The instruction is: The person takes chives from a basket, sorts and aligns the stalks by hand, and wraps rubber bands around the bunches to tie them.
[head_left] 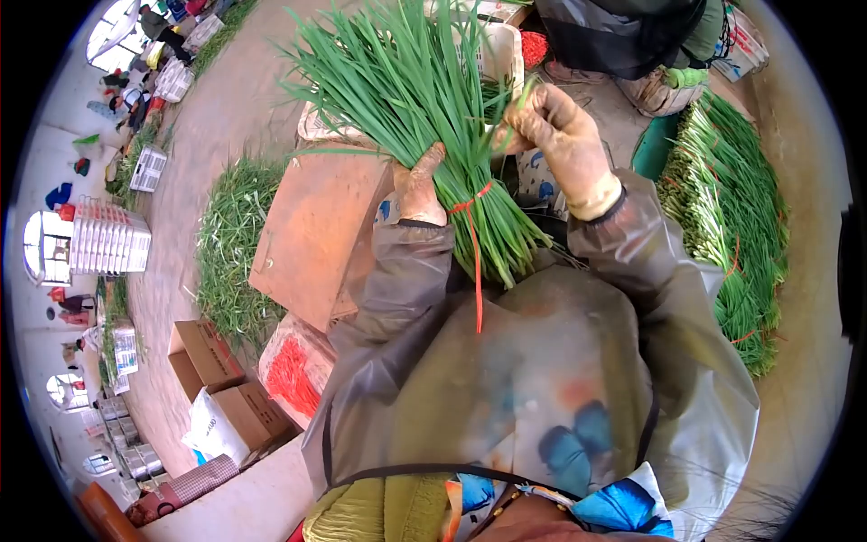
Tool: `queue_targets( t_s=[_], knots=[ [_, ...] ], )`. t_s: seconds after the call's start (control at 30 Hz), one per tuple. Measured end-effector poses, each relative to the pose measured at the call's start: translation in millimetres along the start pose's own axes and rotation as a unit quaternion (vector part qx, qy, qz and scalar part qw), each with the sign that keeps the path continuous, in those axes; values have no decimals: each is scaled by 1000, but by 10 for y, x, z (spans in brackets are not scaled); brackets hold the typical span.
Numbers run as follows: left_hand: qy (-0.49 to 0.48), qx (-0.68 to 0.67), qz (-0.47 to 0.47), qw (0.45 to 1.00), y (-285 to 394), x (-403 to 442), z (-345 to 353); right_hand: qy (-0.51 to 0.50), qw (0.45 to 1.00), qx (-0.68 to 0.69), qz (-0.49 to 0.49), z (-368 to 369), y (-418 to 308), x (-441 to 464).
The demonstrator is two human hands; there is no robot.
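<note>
A large bunch of long green stalks (388, 90) fans out toward the top of the view, with a red tie (471, 203) around its lower part and a loose end hanging down. My left hand (419, 183) is wrapped round the bunch just above the tie. To the right of the bunch, my right hand (562, 143) is raised with thumb and fingers pinched on a thin green leaf (524, 93). Both hands are in pale, dirt-stained gloves.
A brown board (318, 237) lies left, above a box of red ties (293, 375). Loose greens (233, 244) cover the floor; tied bunches (731, 208) are stacked right. Behind stand a white basket (501, 54) and a person in a dark apron (623, 32). Cardboard boxes (206, 357) sit lower left.
</note>
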State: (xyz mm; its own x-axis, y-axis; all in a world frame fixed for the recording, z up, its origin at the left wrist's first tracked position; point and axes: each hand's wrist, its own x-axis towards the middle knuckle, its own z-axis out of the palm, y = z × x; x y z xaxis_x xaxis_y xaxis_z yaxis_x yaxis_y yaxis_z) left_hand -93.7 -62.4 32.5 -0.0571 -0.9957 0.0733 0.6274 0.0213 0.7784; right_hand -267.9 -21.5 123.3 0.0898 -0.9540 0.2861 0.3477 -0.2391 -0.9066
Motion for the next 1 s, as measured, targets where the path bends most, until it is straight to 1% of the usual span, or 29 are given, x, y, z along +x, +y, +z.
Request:
queue_targets(
  t_s=[0.07,0.1,0.17,0.2,0.23,0.27,0.3,0.33,0.37,0.43,0.47,0.5,0.57,0.63,0.67,0.7,0.77,0.8,0.87,0.9,0.97,1.0],
  knots=[
    [-22,-28,10,999,46,-24,39,-49,997,-46,-44,40,-118,-163],
    [-20,-28,10,999,68,-20,49,-46,998,-2,-32,64,-206,-247],
    [-19,-32,-5,999,93,36,40,-72,991,33,-108,63,-410,-324],
    [-94,-101,-42,990,-53,143,-139,-72,993,58,-71,9,-522,-368],
    [-95,-101,-43,989,-60,167,-166,-123,989,71,-37,-101,-597,-367],
    [-71,-154,-54,984,-75,185,-182,-156,987,-14,25,-238,-626,-357],
    [-47,-207,-65,975,-67,195,-185,-188,973,-100,87,-360,-640,-311],
    [-61,-212,-72,973,-8,168,-174,-198,945,-233,119,-435,-503,-260],
    [-63,-212,-73,973,32,120,-146,-198,812,-539,103,-467,-472,-254],
    [-33,-158,-74,984,196,9,1,-131,819,-556,52,-465,-317,-250],
    [-4,-118,-41,992,218,-14,50,-109,933,-301,163,-442,-223,-214],
    [-5,-118,-40,992,228,-39,93,-109,933,-301,162,-356,-156,-189],
    [5,-50,20,999,241,-70,158,-64,929,-364,-6,-118,-48,-129],
    [-10,-25,33,999,202,-39,152,-63,880,-471,-25,86,-90,-63],
    [13,-22,51,998,172,-63,186,-54,882,-468,7,167,-119,-2],
    [39,-18,69,997,145,-99,214,-21,870,-493,4,179,-40,67],
    [31,-19,64,997,176,-121,254,-25,862,-505,-7,152,114,158],
    [32,1,73,997,151,-107,225,-25,862,-505,-8,140,134,150],
    [36,20,84,996,117,-70,175,0,821,-566,-72,97,151,115],
    [38,9,72,997,122,-68,165,-4,821,-566,-71,83,142,68],
    [42,-14,44,998,117,-82,146,8,783,-605,-146,36,118,-66],
    [46,-15,42,998,116,-77,138,18,745,-624,-238,-2,179,-112]
  ],
)
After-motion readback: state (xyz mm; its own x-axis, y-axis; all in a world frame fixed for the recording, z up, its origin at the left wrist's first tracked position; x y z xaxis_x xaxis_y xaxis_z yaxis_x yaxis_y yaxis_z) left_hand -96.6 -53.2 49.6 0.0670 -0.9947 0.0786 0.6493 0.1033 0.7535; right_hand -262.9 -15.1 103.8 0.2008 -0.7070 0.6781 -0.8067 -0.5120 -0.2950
